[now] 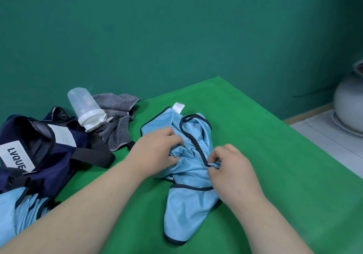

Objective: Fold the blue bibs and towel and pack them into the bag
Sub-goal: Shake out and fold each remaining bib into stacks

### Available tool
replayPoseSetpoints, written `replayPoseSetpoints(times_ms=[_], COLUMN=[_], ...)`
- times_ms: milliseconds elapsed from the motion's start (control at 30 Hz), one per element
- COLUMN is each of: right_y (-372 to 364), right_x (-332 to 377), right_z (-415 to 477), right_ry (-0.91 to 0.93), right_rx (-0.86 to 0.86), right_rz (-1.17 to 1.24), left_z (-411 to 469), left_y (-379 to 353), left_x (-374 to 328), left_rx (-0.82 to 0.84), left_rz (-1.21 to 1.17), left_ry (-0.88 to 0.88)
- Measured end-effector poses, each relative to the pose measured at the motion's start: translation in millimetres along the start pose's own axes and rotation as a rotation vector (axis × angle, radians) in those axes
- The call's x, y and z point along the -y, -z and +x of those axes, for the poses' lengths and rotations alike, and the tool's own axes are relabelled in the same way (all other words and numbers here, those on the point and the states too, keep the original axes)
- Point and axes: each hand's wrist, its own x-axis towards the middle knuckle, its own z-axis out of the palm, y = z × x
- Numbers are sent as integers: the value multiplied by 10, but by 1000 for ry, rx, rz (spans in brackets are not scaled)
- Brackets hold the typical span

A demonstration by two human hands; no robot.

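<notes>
Blue bib [188, 204] sits bunched on the table [284, 175] between both hands, the left hand [157, 145] grabbing a fold and the right hand [229, 167] pinching its dark edge, so it may crumple if one grip slips, while left of the hands the bag [49, 155] gapes open, nothing blue showing inside, with the grey towel [117, 120] just past it.
</notes>
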Motion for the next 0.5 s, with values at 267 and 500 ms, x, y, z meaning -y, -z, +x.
replayPoseSetpoints(times_ms=[267,500], right_y=[55,128], right_x=[5,-13], right_z=[5,33], right_ry=[-12,-66], right_rx=[-73,-180], right_rz=[19,-9], left_z=[19,0], left_y=[145,334], left_x=[133,390], left_rx=[7,-20], left_rz=[-36,5], left_ry=[127,246])
